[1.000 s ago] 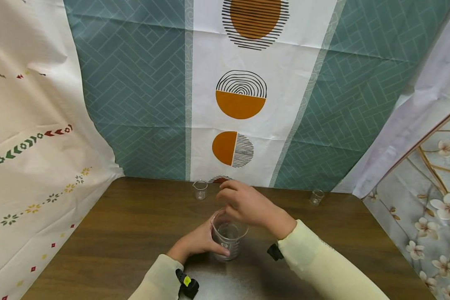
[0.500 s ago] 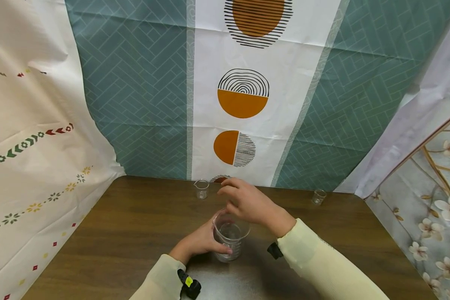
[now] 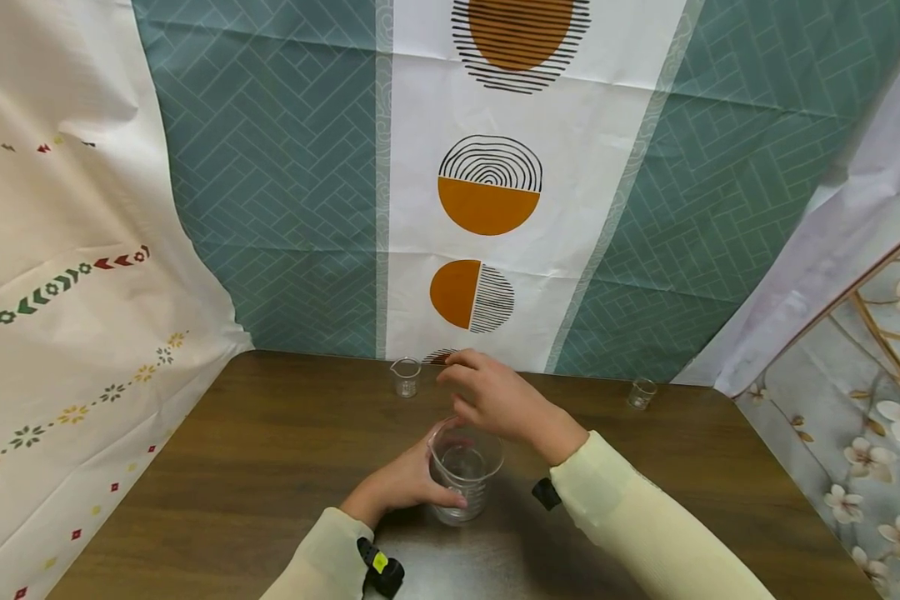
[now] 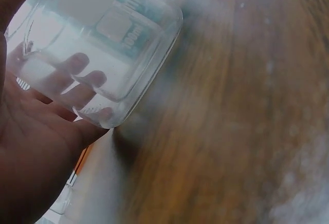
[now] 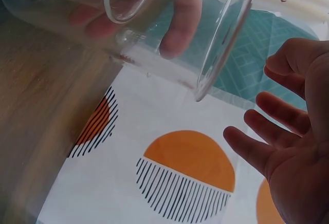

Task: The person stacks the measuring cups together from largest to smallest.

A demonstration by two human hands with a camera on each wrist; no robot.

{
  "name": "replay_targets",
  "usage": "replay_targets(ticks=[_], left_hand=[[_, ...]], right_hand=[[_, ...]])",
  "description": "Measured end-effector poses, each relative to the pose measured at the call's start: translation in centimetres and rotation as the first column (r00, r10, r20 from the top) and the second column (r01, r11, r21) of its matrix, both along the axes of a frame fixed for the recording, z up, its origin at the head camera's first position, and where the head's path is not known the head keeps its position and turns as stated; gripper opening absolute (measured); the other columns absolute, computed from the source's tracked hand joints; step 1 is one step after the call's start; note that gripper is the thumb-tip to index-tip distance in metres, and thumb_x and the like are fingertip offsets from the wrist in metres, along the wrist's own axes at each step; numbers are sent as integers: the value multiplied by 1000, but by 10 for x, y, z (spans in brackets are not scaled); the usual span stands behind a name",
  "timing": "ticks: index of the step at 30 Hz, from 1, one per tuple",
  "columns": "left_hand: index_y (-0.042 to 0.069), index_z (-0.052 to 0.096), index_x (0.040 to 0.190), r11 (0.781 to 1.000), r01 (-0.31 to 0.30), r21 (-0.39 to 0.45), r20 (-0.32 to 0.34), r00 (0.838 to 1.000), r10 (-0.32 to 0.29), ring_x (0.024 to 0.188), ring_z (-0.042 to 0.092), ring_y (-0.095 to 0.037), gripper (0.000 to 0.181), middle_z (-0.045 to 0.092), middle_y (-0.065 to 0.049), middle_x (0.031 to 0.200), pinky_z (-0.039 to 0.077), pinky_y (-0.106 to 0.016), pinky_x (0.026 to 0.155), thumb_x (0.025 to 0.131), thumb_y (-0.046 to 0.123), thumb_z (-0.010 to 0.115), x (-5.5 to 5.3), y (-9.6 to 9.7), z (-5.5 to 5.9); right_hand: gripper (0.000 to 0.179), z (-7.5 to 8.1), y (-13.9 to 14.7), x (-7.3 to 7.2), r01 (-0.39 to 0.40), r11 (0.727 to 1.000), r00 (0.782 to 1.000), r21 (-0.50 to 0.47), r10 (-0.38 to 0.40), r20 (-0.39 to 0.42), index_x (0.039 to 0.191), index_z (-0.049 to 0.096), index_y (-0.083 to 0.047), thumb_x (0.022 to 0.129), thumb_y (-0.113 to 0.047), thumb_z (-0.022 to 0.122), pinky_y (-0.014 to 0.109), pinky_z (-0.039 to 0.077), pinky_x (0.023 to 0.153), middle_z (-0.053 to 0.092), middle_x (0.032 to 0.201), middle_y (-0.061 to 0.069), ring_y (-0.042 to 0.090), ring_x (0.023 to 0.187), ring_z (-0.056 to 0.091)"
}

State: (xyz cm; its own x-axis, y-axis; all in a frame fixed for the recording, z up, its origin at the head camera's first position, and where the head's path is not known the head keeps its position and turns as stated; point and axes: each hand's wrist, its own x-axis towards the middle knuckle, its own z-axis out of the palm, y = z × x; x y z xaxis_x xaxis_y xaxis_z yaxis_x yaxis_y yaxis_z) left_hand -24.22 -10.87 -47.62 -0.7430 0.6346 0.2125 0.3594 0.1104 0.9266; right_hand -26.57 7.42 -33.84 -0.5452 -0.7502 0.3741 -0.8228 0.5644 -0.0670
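Note:
A large clear glass beaker point(image 3: 474, 493) stands on the brown table, its wide lipped mouth facing up. My left hand point(image 3: 403, 483) grips it round the left side, thumb in front and fingers behind. In the left wrist view, those fingers show through the glass of the beaker point(image 4: 149, 54), which bears white volume marks. Inside it, the right wrist view shows a smaller rounded glass rim point(image 5: 122, 20). Above the mouth hovers my right hand point(image 3: 498, 402), fingers loosely bent and holding nothing. In its own wrist view the right hand point(image 5: 295, 142) is apart from the rim.
Two small glass beakers stand near the table's back edge, one small beaker point(image 3: 407, 385) behind the hands and another small beaker point(image 3: 641, 395) at the far right. A patterned cloth point(image 3: 292, 208) hangs behind the brown table point(image 3: 270, 467), with more cloth at both sides.
My right hand has risen slightly above the beaker's mouth. My left hand keeps its grip. The head view has shifted a little.

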Motion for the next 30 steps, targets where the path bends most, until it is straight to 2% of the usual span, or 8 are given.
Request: replay_targets(ticks=[8,17,23,30], left_hand=[[30,22,148,1000,9,17,9,1000,-9,131,48,-25,100,48,-7,141,42,-23,101,72,14,86,0,-1,0],[27,24,148,1000,-1,-5,-5,1000,1,133,47,-22,99,45,-5,145,39,-20,102,72,17,86,-1,-3,-1],[25,23,148,1000,-1,-2,12,1000,1,134,47,-21,100,44,-5,146,39,-19,102,72,15,86,-1,-4,0],[27,23,148,1000,5,-24,6,1000,-5,134,46,-19,98,44,-3,146,39,-20,102,72,16,86,-2,-5,-1]], right_hand=[[26,-3,-4,-7,2,1000,1000,-2,-2,-12,115,66,-13,89,-15,62,37,50,95,59,127,8,23,113,60],[25,-7,-6,-12,15,1000,1000,-14,-15,24,114,66,-11,89,-14,63,39,50,94,60,125,8,24,112,61],[26,-9,-8,-16,17,1000,999,-12,-17,36,116,65,-11,90,-16,63,39,51,93,59,125,8,24,110,61],[29,-10,-11,-23,27,1000,998,-11,-27,57,117,64,-11,89,-15,66,39,50,94,59,124,9,23,111,61]])
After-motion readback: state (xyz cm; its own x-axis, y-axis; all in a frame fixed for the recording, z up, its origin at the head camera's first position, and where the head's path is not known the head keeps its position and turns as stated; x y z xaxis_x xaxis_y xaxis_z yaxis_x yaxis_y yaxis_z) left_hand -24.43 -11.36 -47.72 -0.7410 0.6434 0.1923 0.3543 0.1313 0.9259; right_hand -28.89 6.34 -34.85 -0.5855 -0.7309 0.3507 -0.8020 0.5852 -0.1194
